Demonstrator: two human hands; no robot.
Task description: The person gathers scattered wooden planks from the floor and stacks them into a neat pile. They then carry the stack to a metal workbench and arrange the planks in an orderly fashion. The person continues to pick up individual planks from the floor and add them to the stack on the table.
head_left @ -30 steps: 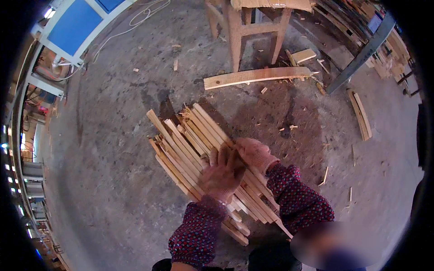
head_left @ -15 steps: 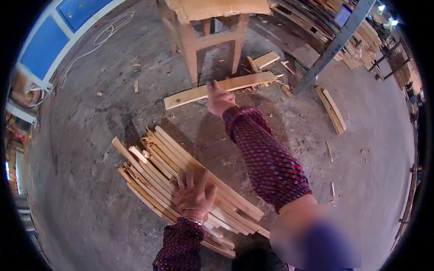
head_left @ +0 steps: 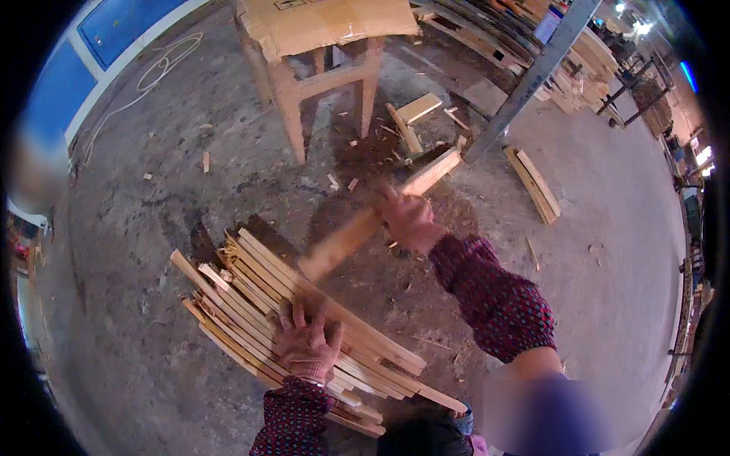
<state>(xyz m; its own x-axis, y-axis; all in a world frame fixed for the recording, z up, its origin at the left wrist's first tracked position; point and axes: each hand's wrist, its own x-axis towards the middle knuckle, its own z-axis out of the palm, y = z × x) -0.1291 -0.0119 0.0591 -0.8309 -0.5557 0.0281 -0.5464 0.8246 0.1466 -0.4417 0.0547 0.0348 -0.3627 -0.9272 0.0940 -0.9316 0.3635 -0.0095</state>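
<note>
My left hand (head_left: 306, 340) lies on a row of thin wooden strips (head_left: 247, 302) laid side by side on the floor, its fingers spread over them. My right hand (head_left: 411, 220) is closed around the middle of a wooden board (head_left: 432, 173). The board slants across the space beyond the strips and is partly blurred. Its near end comes close to the far edge of the row; whether they touch I cannot tell.
A wooden stool (head_left: 327, 85) topped with cardboard (head_left: 327, 26) stands ahead. Beside it are short wood offcuts (head_left: 418, 109). Two wood pieces (head_left: 532, 185) lie to the right, near a slanting metal bar (head_left: 528, 83). A pale cable (head_left: 144, 85) curls at the far left.
My right hand has picked the board up from near the stool and drawn it closer, turning it toward the strips. The left hand still rests on the strips. The view has shifted slightly.
</note>
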